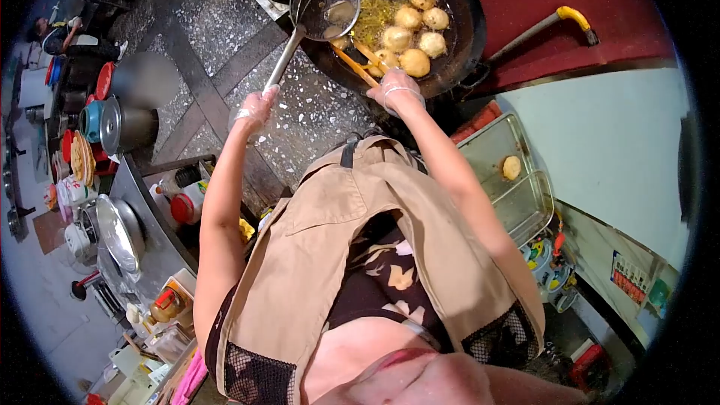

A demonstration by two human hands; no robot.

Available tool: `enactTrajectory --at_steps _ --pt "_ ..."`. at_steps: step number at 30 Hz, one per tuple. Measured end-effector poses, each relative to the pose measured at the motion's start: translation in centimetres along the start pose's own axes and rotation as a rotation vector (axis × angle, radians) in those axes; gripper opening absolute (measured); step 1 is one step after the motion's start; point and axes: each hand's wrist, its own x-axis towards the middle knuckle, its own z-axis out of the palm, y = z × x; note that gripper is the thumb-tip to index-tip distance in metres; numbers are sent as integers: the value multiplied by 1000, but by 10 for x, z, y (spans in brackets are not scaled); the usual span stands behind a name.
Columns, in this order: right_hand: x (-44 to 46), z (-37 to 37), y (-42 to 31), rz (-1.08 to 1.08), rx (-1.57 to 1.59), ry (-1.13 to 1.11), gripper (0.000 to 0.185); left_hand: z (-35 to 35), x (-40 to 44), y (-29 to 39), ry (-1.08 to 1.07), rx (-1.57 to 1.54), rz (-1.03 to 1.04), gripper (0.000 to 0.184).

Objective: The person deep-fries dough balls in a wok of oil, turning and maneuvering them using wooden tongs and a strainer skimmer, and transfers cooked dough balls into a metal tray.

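Two hands point(256, 109) point(402, 91) with strainer point(301, 29) and wooden sticks point(354, 65), sign point(629, 277) illegible.

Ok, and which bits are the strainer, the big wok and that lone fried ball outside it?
Strainer point(286, 58): head view, on its handle.
Wok point(468, 26): head view, on its dark inner wall.
Lone fried ball point(511, 168): head view, middle of its top.

Shiny metal skimmer point(281, 60); matt tan cloth vest point(319, 214); glossy metal basin point(120, 232).
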Motion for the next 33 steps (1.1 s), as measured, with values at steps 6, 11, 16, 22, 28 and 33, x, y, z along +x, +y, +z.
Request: enactTrajectory --at_steps 6,11,16,22,28,33 --pt "4 2 -3 -24 13 45 63 -20 23 18 -7 145 -47 67" --pt "-10 -5 10 -59 5 41 72 -35 27 35 -26 304 -58 71" --pt "-43 -9 65 -5 91 220 94 -33 26 31 -13 332 -33 74" --pt "-64 -51 143 254 18 267 82 -29 19 23 48 205 5 59" --pt "-53 -91 138 236 -115 248 62 -24 16 12 4 87 14 60" --pt "-13 -102 128 285 -257 55 47 -20 33 -4 42 151 57 61"
